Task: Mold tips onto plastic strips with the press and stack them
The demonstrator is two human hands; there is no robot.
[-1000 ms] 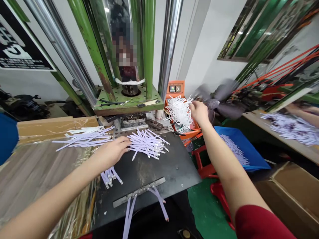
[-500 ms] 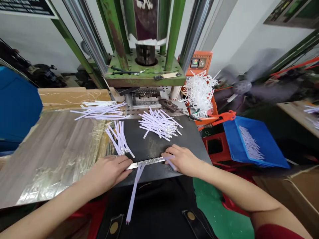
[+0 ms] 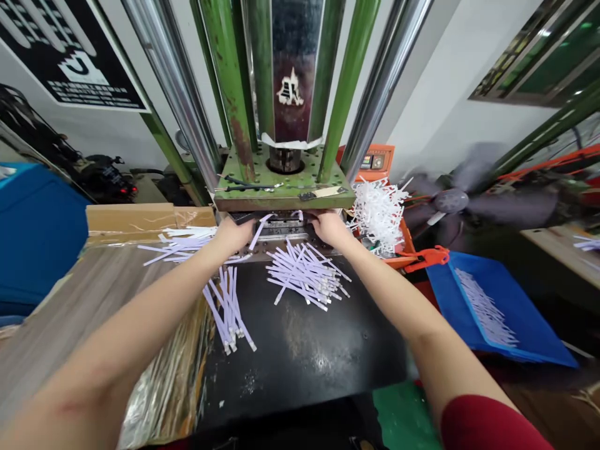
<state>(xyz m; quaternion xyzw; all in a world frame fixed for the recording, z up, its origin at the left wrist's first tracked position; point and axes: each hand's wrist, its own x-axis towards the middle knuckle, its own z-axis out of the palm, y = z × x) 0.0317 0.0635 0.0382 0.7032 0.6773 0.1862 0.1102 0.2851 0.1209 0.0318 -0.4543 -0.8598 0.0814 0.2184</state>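
Both hands reach under the green plate (image 3: 285, 199) of the press. My left hand (image 3: 235, 234) is at the left side of the metal mould (image 3: 281, 230), its fingertips hidden below the plate. On the other side, my right hand (image 3: 330, 226) is at the mould's right end, fingers also largely hidden. A lavender strip (image 3: 259, 232) hangs forward beside my left hand. The metal bar is hidden under the plate. Nearer lie a large pile of lavender strips (image 3: 304, 273) and a smaller bunch (image 3: 228, 309) on the black table (image 3: 300, 369).
White scraps (image 3: 380, 215) heap beside the orange control box (image 3: 375, 161). At the right are a spinning fan (image 3: 450, 201) and a blue bin (image 3: 506, 312) of strips. More strips (image 3: 182, 244) lie by the cardboard (image 3: 131, 223) at the left.
Both hands have moved forward from the table's front edge to beneath the press plate, taking the metal bar and its strips along. The view has tilted upward.
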